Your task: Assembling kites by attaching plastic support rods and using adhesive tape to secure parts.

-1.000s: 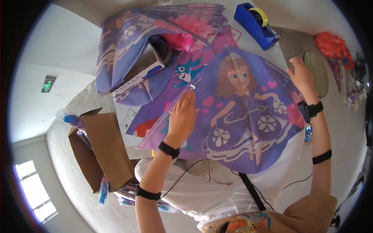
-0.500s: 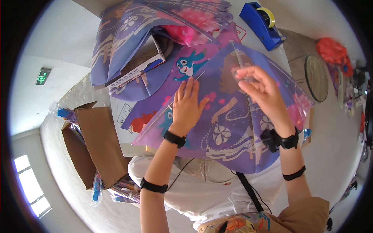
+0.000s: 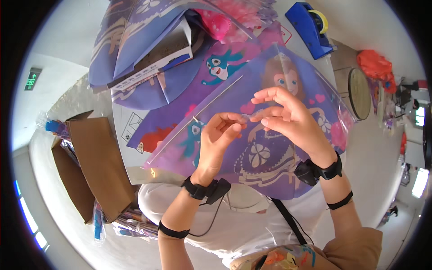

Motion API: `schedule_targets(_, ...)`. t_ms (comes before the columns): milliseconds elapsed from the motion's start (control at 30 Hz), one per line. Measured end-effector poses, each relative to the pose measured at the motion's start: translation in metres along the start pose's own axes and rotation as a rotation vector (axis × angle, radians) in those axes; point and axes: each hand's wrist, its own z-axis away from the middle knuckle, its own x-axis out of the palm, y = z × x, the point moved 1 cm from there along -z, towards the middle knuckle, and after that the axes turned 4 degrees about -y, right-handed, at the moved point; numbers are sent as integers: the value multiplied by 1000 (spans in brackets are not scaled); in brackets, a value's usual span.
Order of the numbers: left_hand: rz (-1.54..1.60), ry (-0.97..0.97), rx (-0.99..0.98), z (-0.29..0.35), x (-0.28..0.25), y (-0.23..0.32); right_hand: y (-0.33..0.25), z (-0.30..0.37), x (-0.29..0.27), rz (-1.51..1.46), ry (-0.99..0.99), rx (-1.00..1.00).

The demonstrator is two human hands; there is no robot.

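Note:
A purple kite point(image 3: 270, 155) printed with a princess figure lies spread before me, thin rods along its edges. Above its middle my two hands meet almost fingertip to fingertip. The thumb and fingers of my left hand point(image 3: 220, 137) are closed in a pinch. My right hand point(image 3: 294, 123) brings thumb and index finger close together, its other fingers raised apart. A tiny clear glint shows between the fingertips; what it is I cannot make out. Left of the hands, a white rod point(image 3: 216, 101) runs along the kite's slanted edge, with a small pale fitting on it.
More printed kites point(image 3: 135, 40) are piled over an open white box point(image 3: 153, 67) at the far left. A blue tape dispenser point(image 3: 310, 31) stands at the far right, near a round stool point(image 3: 359, 93). A cardboard carton point(image 3: 99, 162) with wrapped goods is left of the table.
My left hand has lifted off the kite and curled into a pinch. My right hand has come down and left to meet it. The view has shifted slightly.

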Motion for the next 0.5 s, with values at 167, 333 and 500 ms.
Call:
schedule_targets(167, -18, 62, -112, -2, -8, -6, 7, -5, 20, 130, 13, -55)
schedule_targets(333, -2, 69, -82, -3, -7, -6, 24, -20, 20, 343, 215, -219)
schedule_targets(500, -174, 144, -58, -16, 5, -2, 27, -32, 1, 263, 198, -169)
